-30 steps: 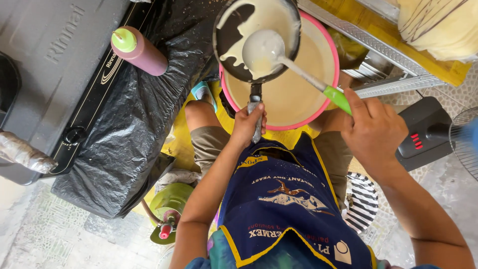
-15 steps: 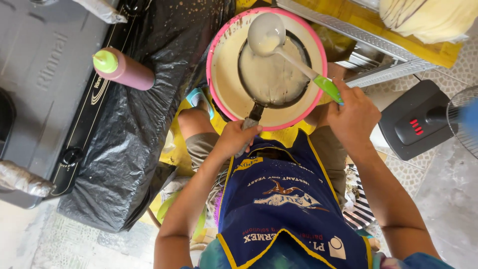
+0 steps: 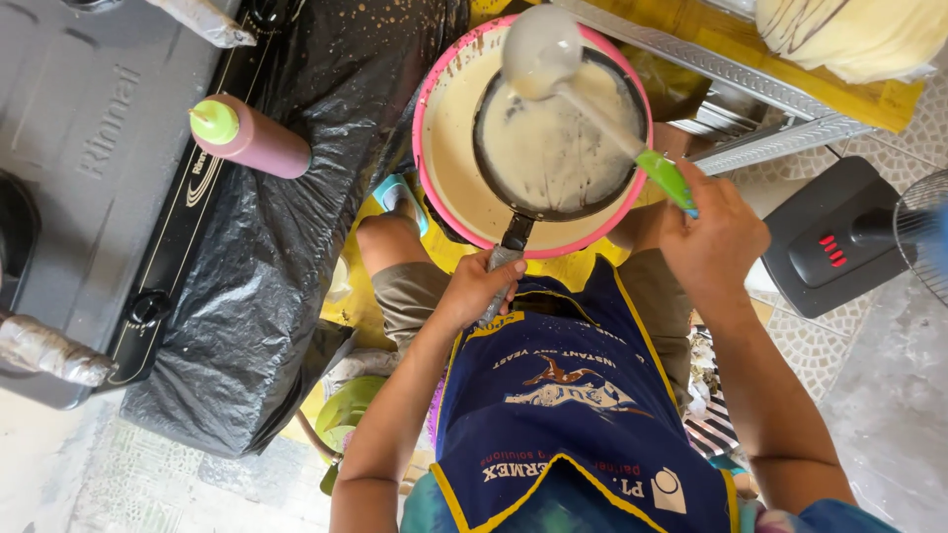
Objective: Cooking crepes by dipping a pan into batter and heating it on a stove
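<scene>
Nearest, the left hand has its fingers wrapped round the handle of a dark pan, whose long axis runs straight away from the person. The right hand grips the green handle of a ladle, slanting up-left. The batter-coated pan sits level over the pink basin of batter; the ladle's bowl hovers at the pan's far rim.
</scene>
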